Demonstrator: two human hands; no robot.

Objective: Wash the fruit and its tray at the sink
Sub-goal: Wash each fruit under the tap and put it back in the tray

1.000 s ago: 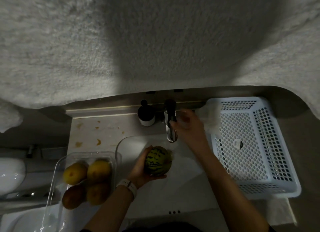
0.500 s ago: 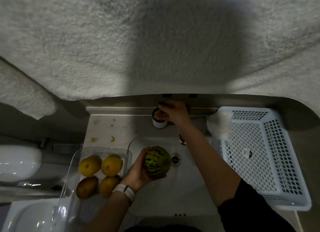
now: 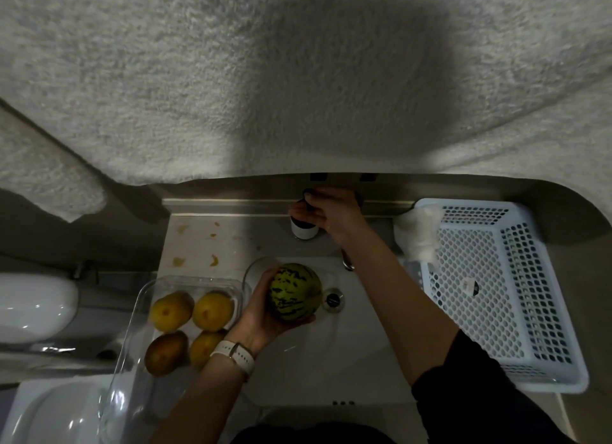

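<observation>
My left hand (image 3: 261, 314) grips a small green striped melon (image 3: 294, 291) over the white sink basin (image 3: 334, 351), just left of the drain (image 3: 332, 299). My right hand (image 3: 331, 212) reaches to the back of the counter and lies over the dark pump top of a soap dispenser (image 3: 302, 231); its fingers look fairly straight. A clear plastic tray (image 3: 132, 337) on the counter left of the sink holds several yellow and brownish fruits (image 3: 190, 331). The tap spout (image 3: 347, 263) peeks out under my right forearm.
A white perforated plastic basket (image 3: 496, 294) stands on the counter right of the sink, with a white crumpled thing (image 3: 419, 231) at its far-left corner. Orange stains (image 3: 198, 245) mark the counter behind the tray. A toilet (image 3: 33, 308) is at the left. A fuzzy pale cloth fills the upper view.
My right hand left the tap and moved back-left onto the soap dispenser's top. My left hand kept the melon over the basin. The view shifted, so everything sits further right.
</observation>
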